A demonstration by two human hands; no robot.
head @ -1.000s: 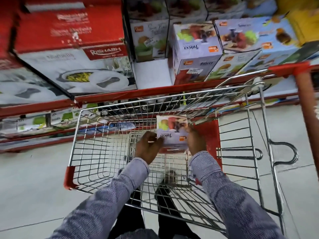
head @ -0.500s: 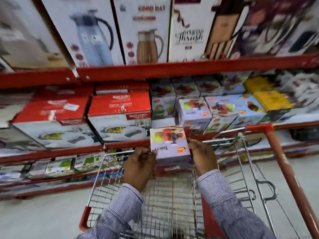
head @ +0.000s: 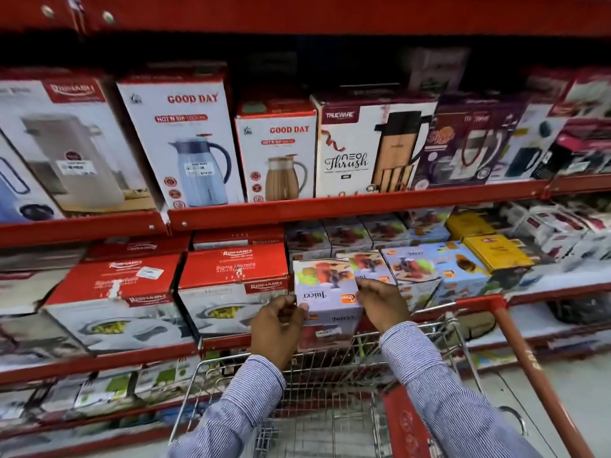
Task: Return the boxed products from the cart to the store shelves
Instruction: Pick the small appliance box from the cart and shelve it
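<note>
I hold a lilac juicer box (head: pixel 325 292) between both hands, above the far end of the wire cart (head: pixel 317 411). My left hand (head: pixel 276 325) grips its left side and my right hand (head: pixel 382 302) its right side. The box is at the front edge of the middle red shelf (head: pixel 224 342), in the gap between a red-and-white Rishabh box (head: pixel 231 285) and several matching juicer boxes (head: pixel 433 269) on the right. Its lower part is partly hidden by my hands.
The upper shelf (head: pixel 330 206) carries tall jug and flask boxes. Yellow boxes (head: pixel 496 252) sit to the right of the juicers. A red upright post (head: pixel 529 368) slants down on the right. Lower shelves hold small boxes at bottom left.
Both hands lifted the juicer box out of the cart basket and carried it up and forward to the middle shelf. My view tilted upward, bringing the upper shelf into sight.
</note>
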